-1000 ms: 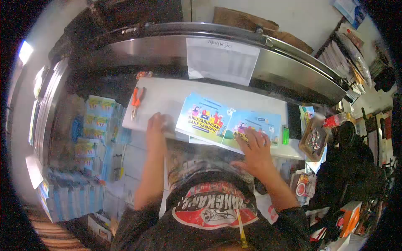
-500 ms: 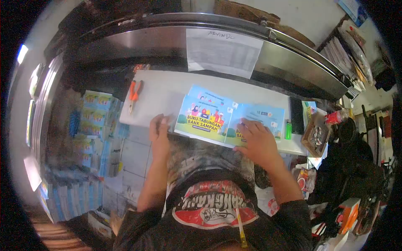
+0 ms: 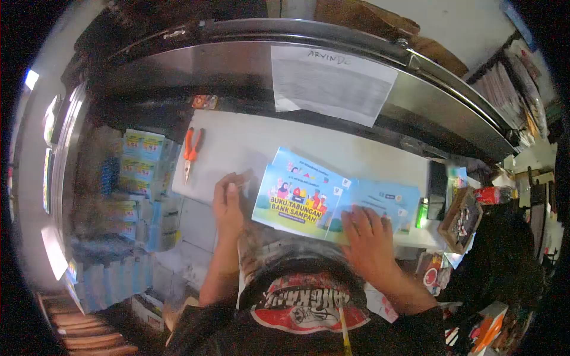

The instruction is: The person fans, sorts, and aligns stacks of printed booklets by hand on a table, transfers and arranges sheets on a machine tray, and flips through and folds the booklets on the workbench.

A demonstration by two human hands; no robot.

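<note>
On the white work surface (image 3: 237,139) lie printed blue cover sheets (image 3: 297,199) reading "BUKU TABUNGAN BANK SAMPAH", with another sheet's edge showing behind the top one. My right hand (image 3: 369,240) rests flat on the right half of the sheets, its fingers spread. To the left of the sheets, my left hand (image 3: 230,202) is at the front edge of the surface, fingers bent and apart, with nothing in it. Orange-handled pliers (image 3: 190,151) lie farther left. A green lighter (image 3: 422,213) is just right of the sheets.
A dark phone-like object (image 3: 437,181) and a wooden box of small items (image 3: 461,221) stand at the right, beside a red-labelled bottle (image 3: 494,195). Stacks of blue booklets (image 3: 116,282) are at the left. A metal bar (image 3: 249,56) with a paper (image 3: 332,83) runs behind.
The view has shifted. My right hand stays on the sheets, its fingers now more stretched out. My left hand remains near the front edge, left of the sheets.
</note>
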